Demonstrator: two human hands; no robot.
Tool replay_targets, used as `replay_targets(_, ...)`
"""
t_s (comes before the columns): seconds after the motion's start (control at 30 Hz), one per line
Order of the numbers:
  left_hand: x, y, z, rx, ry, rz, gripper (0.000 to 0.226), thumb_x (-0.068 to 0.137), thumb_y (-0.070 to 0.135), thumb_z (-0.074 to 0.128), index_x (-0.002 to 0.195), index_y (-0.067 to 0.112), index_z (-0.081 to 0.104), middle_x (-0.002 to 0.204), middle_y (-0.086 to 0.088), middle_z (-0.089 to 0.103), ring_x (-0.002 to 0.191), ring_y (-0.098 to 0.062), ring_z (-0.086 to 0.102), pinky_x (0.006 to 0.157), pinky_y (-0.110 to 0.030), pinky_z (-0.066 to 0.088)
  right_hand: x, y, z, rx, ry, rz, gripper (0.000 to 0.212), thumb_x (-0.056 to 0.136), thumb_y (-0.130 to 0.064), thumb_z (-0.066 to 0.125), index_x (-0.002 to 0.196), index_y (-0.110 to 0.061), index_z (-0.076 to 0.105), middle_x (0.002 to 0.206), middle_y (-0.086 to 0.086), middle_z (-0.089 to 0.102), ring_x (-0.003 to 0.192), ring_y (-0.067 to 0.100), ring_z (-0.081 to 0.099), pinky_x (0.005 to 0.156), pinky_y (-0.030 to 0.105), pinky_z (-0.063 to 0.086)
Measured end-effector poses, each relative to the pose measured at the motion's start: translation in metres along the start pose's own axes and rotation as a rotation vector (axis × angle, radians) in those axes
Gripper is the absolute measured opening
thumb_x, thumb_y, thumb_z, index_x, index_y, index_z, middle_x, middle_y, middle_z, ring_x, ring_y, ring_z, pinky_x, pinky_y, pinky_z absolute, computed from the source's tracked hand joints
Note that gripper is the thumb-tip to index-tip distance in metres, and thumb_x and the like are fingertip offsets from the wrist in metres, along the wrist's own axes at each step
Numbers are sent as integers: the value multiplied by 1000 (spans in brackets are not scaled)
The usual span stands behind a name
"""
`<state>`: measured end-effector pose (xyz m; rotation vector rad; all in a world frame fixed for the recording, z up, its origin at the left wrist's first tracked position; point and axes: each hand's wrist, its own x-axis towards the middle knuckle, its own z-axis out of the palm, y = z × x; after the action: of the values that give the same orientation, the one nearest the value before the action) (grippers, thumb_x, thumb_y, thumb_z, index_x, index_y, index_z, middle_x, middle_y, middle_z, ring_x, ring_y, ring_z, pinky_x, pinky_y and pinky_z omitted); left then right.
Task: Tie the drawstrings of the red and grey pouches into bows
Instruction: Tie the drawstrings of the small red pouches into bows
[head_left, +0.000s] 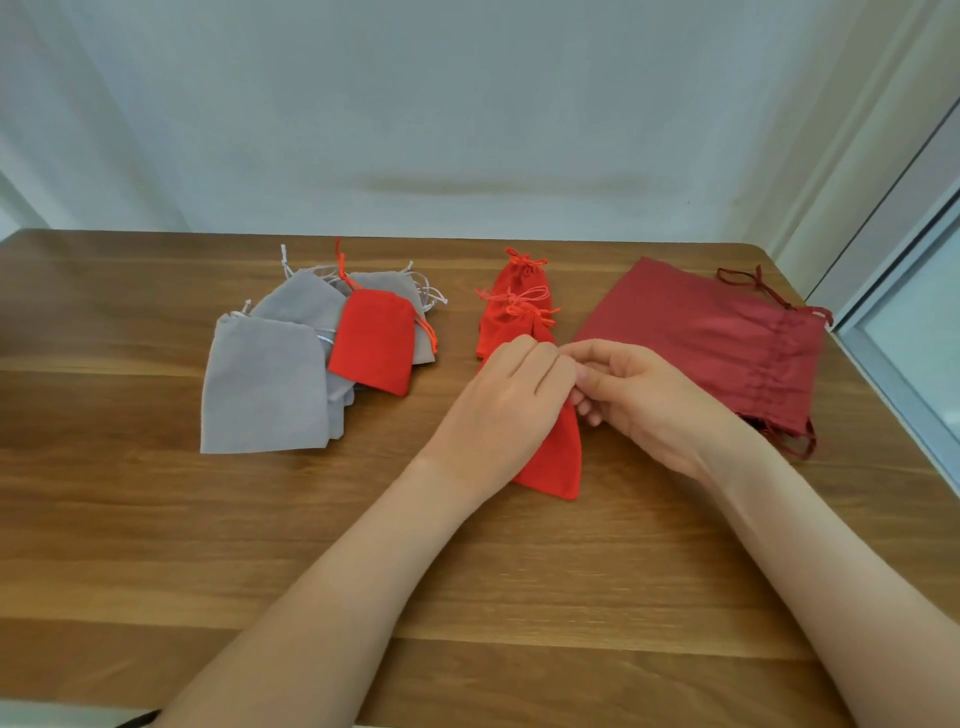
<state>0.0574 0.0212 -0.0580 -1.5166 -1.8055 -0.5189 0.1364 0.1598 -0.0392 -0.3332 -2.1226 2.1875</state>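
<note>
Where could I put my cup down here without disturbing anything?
Widest bare wood: the table left of the grey pouches, and the near strip in front of them. A narrower gap lies between that pile and the tied red pouches. Crowded: the middle, where left hand and right hand work on a red pouch, beside the dark red bag.

At least 3 grey pouches (265, 384) lie heaped, with 1 loose red pouch (374, 345) on them. 2 or 3 tied red pouches (511, 283) overlap. 1 flat red pouch (558, 457) sits under 2 hands, the left hand (511, 410) and right hand (644, 400). At least 1 dark red pouch (701, 332) is visible.
</note>
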Motion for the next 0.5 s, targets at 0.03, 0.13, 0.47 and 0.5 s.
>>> replay_targets(0.03, 1, 1, -2, -8, 6, 3, 32, 100, 1, 33, 77, 7, 55, 72, -11, 51, 70, -26, 42, 67, -37, 38, -1, -2, -1, 11, -27, 3, 18, 96, 0, 45, 100, -4, 62, 67, 3, 54, 58, 7, 50, 52, 17, 39)
replay_targets(0.13, 3, 4, -6, -37, 8, -2, 40, 102, 4, 23, 79, 7, 55, 73, -11, 52, 72, -25, 42, 67, -36, 39, -4, -6, -3, 5, -36, 4, 15, 94, 1, 48, 90, -4, 61, 65, 5, 53, 56, 9, 48, 47, 17, 37)
replay_targets(0.47, -2, -4, -1, -80, 9, -45, 11, 87, -9, 57, 85, -1, 64, 80, -14, 59, 75, -29, 50, 74, -36, 42, -3, -4, -3, -55, 41, -67, 12, 93, -7, 55, 88, -12, 65, 62, -1, 59, 55, 9, 46, 48, 21, 34)
replay_targets(0.5, -2, -5, -2, -86, 10, -44, 10, 86, -10, 58, 85, -1, 64, 81, -14, 59, 75, -29, 50, 75, -35, 41, -4, -4, -3, -65, 37, -73, 12, 93, -8, 56, 91, -13, 67, 63, -1, 59, 56, 9, 46, 49, 20, 35)
